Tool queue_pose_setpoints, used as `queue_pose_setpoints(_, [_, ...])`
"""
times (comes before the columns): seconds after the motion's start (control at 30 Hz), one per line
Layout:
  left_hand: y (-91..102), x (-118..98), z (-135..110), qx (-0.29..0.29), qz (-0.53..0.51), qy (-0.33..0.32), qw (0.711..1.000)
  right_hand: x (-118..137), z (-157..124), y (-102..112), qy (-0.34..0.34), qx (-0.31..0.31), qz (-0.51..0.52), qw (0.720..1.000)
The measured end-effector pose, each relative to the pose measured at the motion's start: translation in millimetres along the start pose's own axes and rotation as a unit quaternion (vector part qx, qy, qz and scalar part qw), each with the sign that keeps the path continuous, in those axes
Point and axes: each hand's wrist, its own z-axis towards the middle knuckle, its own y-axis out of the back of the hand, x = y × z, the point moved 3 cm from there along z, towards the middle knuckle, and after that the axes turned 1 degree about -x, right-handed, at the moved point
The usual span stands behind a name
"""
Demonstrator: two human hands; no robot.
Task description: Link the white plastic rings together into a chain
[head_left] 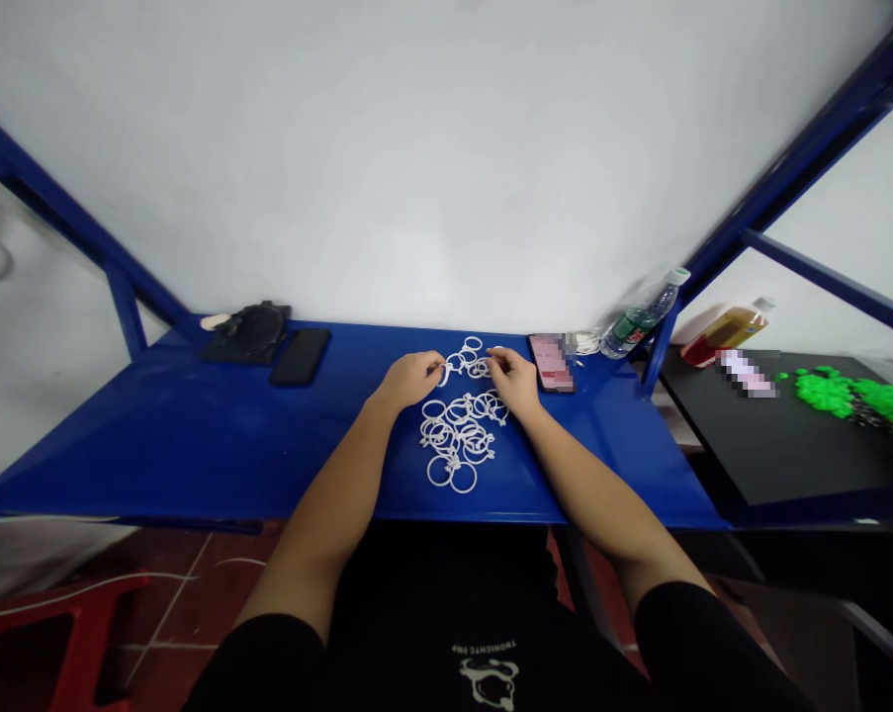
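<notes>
Several white plastic rings with small clips or eyelets, like curtain rings [438,470], lie in a loose heap on the blue table [194,435] in front of me. Just beyond the heap, a smaller group of the same rings [473,344] sits between my two hands. The fingertips of my left hand [414,379] are pinched on a white ring at the group's left side. At its right side, my right hand [514,380] has thumb and finger closed at the edge of another ring; its grip is partly hidden.
A dark phone [302,356] and a black bundle [249,331] lie at the left. To the right are a lit phone [552,363], a white cable [588,343] and a water bottle [643,318]. Green pieces [824,391] cover part of the neighbouring black table, with another person's hand there.
</notes>
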Motion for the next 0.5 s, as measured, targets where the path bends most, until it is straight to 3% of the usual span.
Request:
queue_pose_setpoints(0.27, [-6.1,-18,-2,0.0,-0.003,-0.036,0.999,23,-12,-9,0.115,0.114,0.013,0.987])
queue_pose_setpoints(0.5, [-12.6,-29,-6,-0.004,-0.01,-0.078,0.997,24,-11,-6,0.121,0.101,-0.003,0.987])
